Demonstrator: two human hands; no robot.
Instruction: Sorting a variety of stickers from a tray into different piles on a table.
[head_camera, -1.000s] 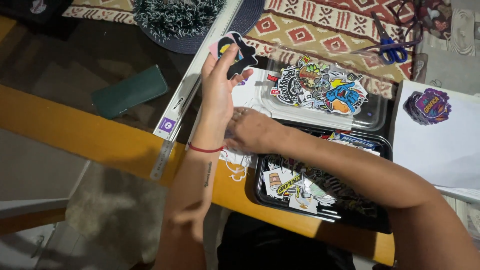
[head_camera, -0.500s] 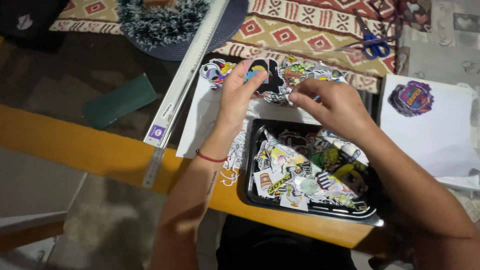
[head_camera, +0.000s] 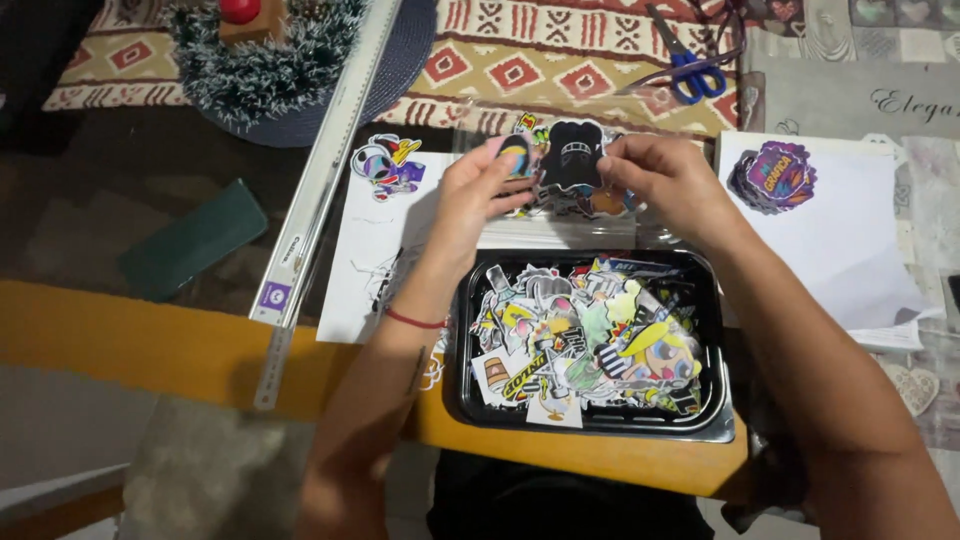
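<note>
Black sticker (head_camera: 572, 155), judged light, thin and easily creased, is pinched at opposite edges by left hand (head_camera: 478, 195) and right hand (head_camera: 668, 185); edge grip suits.

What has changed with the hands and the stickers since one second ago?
The right hand left the black tray and rose to meet the left hand. Both now pinch a black sticker above the clear lid; before, the left hand held up a sticker alone. The tray of stickers, the ruler, the scissors and the green case stayed in place.
</note>
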